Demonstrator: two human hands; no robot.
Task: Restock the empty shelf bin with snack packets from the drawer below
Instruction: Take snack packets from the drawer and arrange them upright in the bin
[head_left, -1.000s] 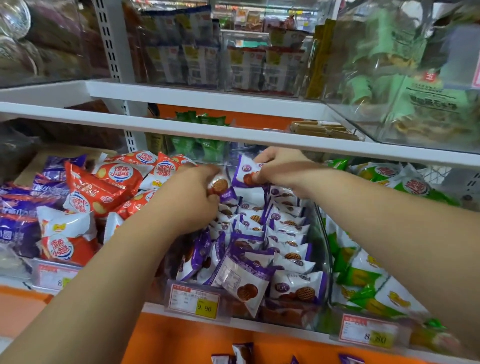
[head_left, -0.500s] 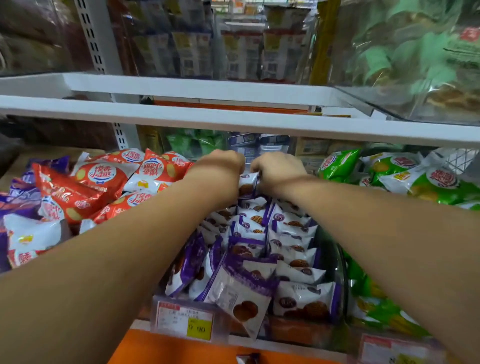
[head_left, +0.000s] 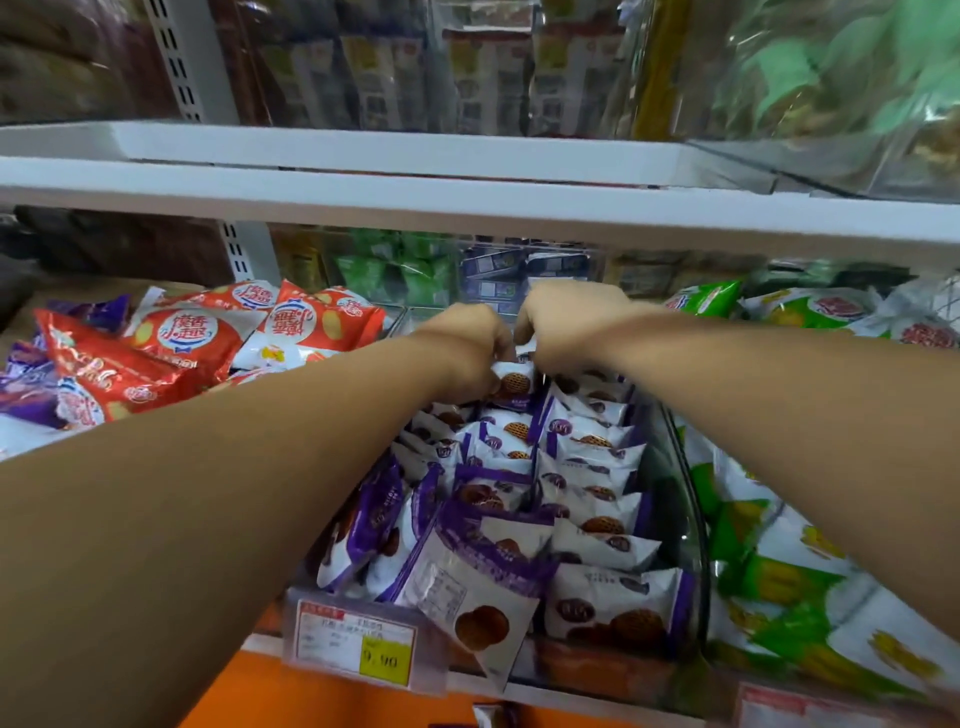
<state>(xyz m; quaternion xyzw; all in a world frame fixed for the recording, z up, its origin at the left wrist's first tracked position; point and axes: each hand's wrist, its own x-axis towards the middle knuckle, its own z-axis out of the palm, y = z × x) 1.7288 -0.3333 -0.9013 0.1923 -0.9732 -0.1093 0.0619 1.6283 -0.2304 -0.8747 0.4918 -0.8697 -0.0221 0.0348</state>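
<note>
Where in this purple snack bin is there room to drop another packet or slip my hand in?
A narrow strip between the right row of purple packets and the bin's clear right wall looks free. The front is crowded, packets overlapping above the price tag. The left hand and right hand, gripping a packet, hide the back.

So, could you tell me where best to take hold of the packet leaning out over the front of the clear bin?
Probably its purple top seam, pinched from the front and above. The leaning packet tips forward over the front wall of the clear bin beside the price tag, lower corner hanging free, so that flat seam faces you.
</note>
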